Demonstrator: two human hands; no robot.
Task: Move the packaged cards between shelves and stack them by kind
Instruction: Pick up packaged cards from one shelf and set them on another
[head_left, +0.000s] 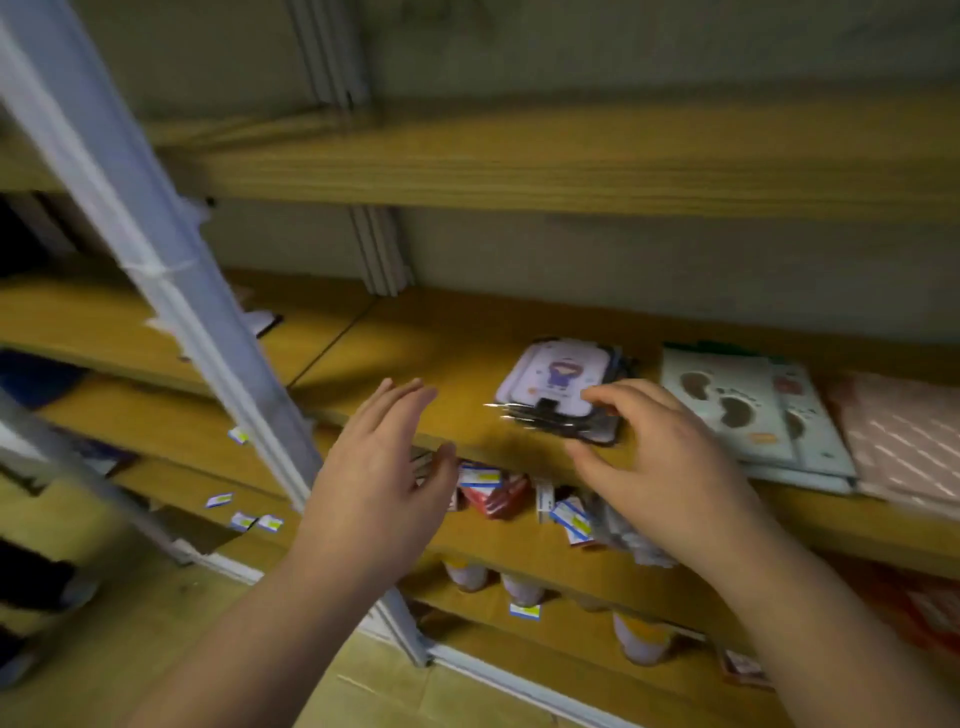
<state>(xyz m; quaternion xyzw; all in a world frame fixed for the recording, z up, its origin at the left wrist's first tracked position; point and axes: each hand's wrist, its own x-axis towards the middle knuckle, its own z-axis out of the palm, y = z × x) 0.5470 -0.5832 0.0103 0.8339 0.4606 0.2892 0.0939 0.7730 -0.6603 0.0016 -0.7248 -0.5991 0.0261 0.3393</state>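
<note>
hovering hands flank packaged cards, print unreadable.

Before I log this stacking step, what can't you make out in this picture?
- Whether the right hand touches the purple card packs: head view, motion blur.
- How many packs are stacked: edges smeared.
- Print on the green bean-pattern packs: blurred.
- Pink packs: cut off by the right edge.
- Lower-shelf items: partly behind the left hand and the right hand.

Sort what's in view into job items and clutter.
Job: purple card packs, pale green card packs, pink packs, left hand, right hand.
Clutter: bottles and red packet on lower shelves, loose price labels.
</note>
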